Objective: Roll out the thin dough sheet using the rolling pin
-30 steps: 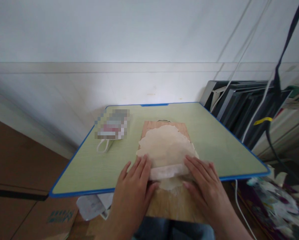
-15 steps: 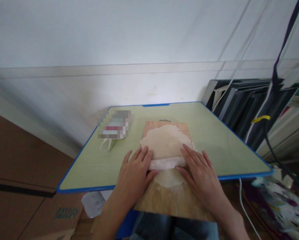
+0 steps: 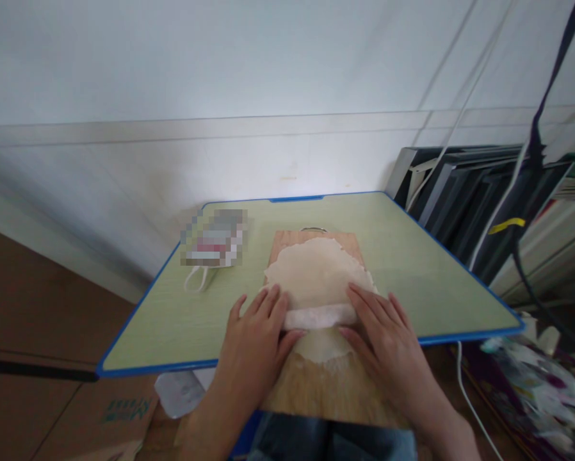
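Note:
A thin, pale sheet of dough point(image 3: 316, 269) lies spread over a wooden board point(image 3: 333, 400), its uneven edge reaching past the board's sides. Across the near part of the sheet rests a white, floury rolling pin point(image 3: 320, 317). My left hand point(image 3: 256, 333) covers the pin's left end, thumb on the near side and fingers over the far side. The right end is under my right hand point(image 3: 383, 330) in the same way. Both ends of the pin are hidden by my hands. A smaller stretch of dough shows on the near side of the pin.
The board sits on a pale green table point(image 3: 431, 282) with a blue rim and overhangs its front edge. A blurred-out packet point(image 3: 215, 240) with a white loop lies at the left. Dark flat panels point(image 3: 474, 198) lean by the wall, and cables point(image 3: 532, 153) hang at the right.
The view has shifted slightly. Both hands stay on the rolling pin, which has barely moved over the dough.

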`<state>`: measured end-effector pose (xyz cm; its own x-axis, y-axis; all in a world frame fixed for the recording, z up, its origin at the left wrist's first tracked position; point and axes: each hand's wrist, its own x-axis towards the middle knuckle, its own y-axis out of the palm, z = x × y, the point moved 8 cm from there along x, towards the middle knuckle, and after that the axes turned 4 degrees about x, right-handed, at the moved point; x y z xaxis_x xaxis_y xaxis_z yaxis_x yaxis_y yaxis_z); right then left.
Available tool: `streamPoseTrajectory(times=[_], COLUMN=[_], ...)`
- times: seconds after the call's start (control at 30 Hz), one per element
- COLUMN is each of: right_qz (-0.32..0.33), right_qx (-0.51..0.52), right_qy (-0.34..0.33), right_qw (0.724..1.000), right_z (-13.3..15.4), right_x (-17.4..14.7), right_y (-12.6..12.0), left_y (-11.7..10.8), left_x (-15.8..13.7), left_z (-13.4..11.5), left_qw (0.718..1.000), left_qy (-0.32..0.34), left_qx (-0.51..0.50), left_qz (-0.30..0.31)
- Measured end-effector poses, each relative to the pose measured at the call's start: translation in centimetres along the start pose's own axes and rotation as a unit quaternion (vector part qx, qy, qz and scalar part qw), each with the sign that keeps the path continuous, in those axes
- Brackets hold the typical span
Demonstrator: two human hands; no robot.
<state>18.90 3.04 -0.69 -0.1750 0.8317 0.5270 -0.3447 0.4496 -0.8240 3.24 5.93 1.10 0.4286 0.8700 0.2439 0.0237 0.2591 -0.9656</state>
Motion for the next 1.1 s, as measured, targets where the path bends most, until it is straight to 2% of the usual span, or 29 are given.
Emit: streamPoseTrajectory(times=[0.17,0.27,0.4,0.47,0.63,0.77,1.0,1.1], right_qz=[0.01,-0.005,-0.013,-0.007,-0.005,-0.009,-0.013,-0.017], right_qx=[-0.01,-0.016,-0.022,-0.027,-0.029,-0.029,-0.02,-0.023], right_qy=[0.006,-0.002,-0.041,-0.061,-0.009,0.003,-0.01,-0.014], right_qw=[1.0,1.0,0.999,0.998,1.0,1.0,1.0,0.999], right_z=[0.0,0.3,0.7,0.9,0.2,0.1,0.7,0.8], right_x=[1.4,0.1,-2.5,-3.0,-1.2,0.5,-1.8,-2.2], right_y=[0.2,-0.4,-1.0,-0.9,-0.3,0.0,-0.9,-1.2], left_y=[-0.2,0.1,0.0,-0.1,0.1,0.2,-0.3,-0.2], left_x=[1.3,0.0,-2.1,-2.3,0.1,1.3,-1.6,-1.7], left_z=[0.3,-0.1,-0.7,-0.6,0.0,0.2,-0.7,-0.6], left_qw=[1.0,1.0,0.999,0.998,1.0,1.0,0.999,0.999], left_qy=[-0.005,-0.01,-0.02,-0.026,-0.004,-0.004,-0.002,0.004], left_qx=[-0.006,0.003,0.019,0.015,-0.005,-0.017,-0.021,-0.021], left_qz=[0.016,0.01,-0.045,-0.056,-0.011,0.016,-0.051,-0.047])
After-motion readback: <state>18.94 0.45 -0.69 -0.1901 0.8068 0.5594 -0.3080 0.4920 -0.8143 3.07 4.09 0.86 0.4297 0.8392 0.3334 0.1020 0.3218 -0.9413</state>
